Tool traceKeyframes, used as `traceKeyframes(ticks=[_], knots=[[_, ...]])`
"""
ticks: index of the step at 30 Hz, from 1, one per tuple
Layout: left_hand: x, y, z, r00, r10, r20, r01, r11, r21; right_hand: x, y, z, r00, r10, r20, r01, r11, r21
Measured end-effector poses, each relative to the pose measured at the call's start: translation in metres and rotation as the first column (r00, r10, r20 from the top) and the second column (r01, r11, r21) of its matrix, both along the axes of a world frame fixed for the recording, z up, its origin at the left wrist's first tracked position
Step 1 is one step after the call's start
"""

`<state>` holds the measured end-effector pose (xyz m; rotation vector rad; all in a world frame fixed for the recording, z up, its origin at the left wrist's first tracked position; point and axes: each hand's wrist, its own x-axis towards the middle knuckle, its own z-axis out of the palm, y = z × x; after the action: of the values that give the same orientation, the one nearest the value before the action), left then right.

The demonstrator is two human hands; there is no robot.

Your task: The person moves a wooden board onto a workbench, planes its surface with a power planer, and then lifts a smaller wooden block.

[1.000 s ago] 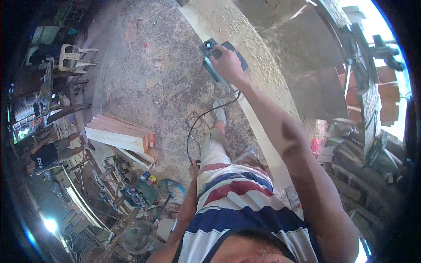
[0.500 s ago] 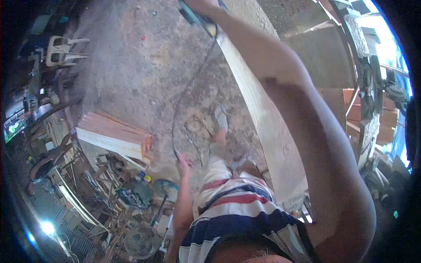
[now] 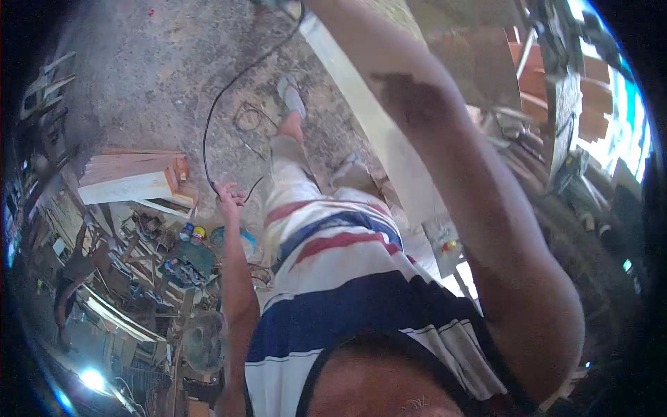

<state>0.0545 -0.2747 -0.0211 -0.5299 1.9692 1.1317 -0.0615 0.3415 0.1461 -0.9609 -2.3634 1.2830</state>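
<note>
Plank point(image 3: 392, 160) runs away from the body along the right arm point(image 3: 451, 167); the right hand is out of view, its grip unknown. Left hand point(image 3: 228, 197), closed on the cord point(image 3: 208, 132), lies well left of the plank

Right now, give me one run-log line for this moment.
left hand: grips thin black power cable | right hand: out of frame, top edge | beside: long pale wooden plank

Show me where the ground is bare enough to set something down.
The widest bare patch is the dirt floor at upper left, bordered by the stack of boards below and the cord on its right. Crowded: the cans and tools below the left hand, and the lumber right of the long plank.
</note>
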Motion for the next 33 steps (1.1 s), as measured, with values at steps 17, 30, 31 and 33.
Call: traceKeyframes(ticks=[17,30,31,33], knots=[[0.150,-0.012,0.009,0.190,-0.975,-0.115,0.819,0.222,-0.529,0.797,-0.342,0.044,0.919,-0.260,0.298,0.303,0.946,-0.110],[0.178,-0.008,0.045,0.842,-0.530,0.097,0.538,0.837,-0.103,0.577,-0.229,0.048,0.936,-0.180,0.304,0.236,0.959,-0.159],[0.182,-0.019,0.041,0.840,-0.531,0.111,0.541,0.834,-0.106,0.557,-0.221,0.048,0.940,-0.177,0.292,0.234,0.957,-0.171],[0.194,-0.040,0.024,0.824,-0.563,0.068,0.565,0.803,-0.188,0.515,-0.199,0.046,0.951,-0.162,0.262,0.214,0.959,-0.184]])
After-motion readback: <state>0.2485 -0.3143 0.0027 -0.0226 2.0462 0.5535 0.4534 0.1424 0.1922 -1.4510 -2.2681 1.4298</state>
